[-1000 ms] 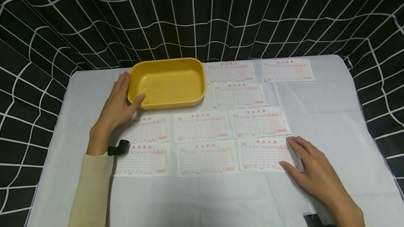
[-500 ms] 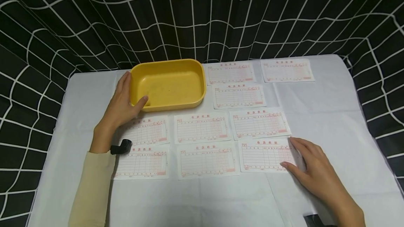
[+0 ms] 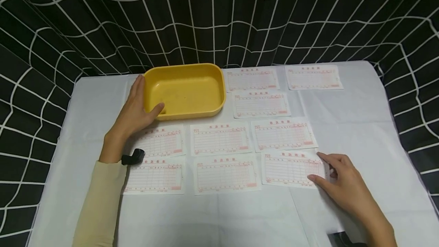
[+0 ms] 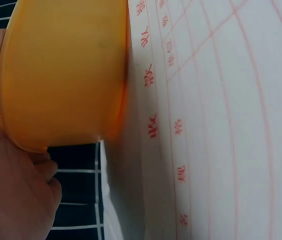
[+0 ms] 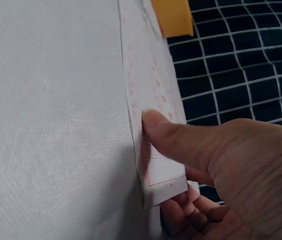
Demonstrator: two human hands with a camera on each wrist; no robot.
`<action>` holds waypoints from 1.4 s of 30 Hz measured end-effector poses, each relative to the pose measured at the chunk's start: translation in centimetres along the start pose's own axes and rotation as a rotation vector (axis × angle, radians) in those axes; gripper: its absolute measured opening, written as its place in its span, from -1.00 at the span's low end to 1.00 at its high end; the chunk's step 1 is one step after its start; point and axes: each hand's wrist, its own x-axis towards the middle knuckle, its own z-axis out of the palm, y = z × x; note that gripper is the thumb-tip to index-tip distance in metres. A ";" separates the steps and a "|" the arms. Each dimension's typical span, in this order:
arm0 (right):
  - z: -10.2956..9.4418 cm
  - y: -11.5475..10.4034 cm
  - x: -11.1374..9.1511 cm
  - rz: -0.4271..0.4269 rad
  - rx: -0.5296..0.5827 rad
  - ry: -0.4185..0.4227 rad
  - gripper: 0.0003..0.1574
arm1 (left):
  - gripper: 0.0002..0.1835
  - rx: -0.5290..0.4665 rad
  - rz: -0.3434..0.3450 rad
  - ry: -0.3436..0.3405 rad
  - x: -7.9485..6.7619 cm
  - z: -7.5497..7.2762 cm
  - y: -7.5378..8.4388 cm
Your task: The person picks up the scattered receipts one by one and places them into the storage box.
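In the head view, my left hand [image 3: 132, 115] holds the left end of a yellow plastic basin [image 3: 192, 116], thumb over the front rim and fingers along its outer side. That end of the basin [image 4: 66, 75] fills the upper part of the left wrist view. My right hand [image 3: 346, 182] pinches the right edge of a receipt slip [image 3: 286, 169] printed in red, the rightmost of the nearest row. The right wrist view shows the thumb on top of this slip [image 5: 166, 165], its near end bent upward, and the other fingers curled beneath.
Several more receipt slips [image 3: 221, 139] lie in rows on the white tablecloth [image 3: 205, 220]. A few sit right of the basin, including one slip [image 3: 313, 77] at the back right. Dark curtain with a white grid [image 3: 219, 18] surrounds the back and sides.
My right hand's fingers have curled under the slip's right edge, and the slip has turned slightly. My left hand has shifted a little to the right, its thumb further over the basin.
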 end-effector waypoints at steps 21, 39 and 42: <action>-1.2 0.4 -0.2 0.091 0.091 -0.048 -0.59 | 0.18 0.006 -0.014 -0.007 0.1 0.3 -0.1; -4.9 1.1 0.5 0.097 0.237 -0.115 -0.74 | 0.19 0.008 -0.013 -0.008 0.1 0.4 -0.2; -5.5 0.9 1.1 0.110 0.265 -0.113 -0.71 | 0.18 0.006 -0.009 0.002 0.2 0.4 -0.3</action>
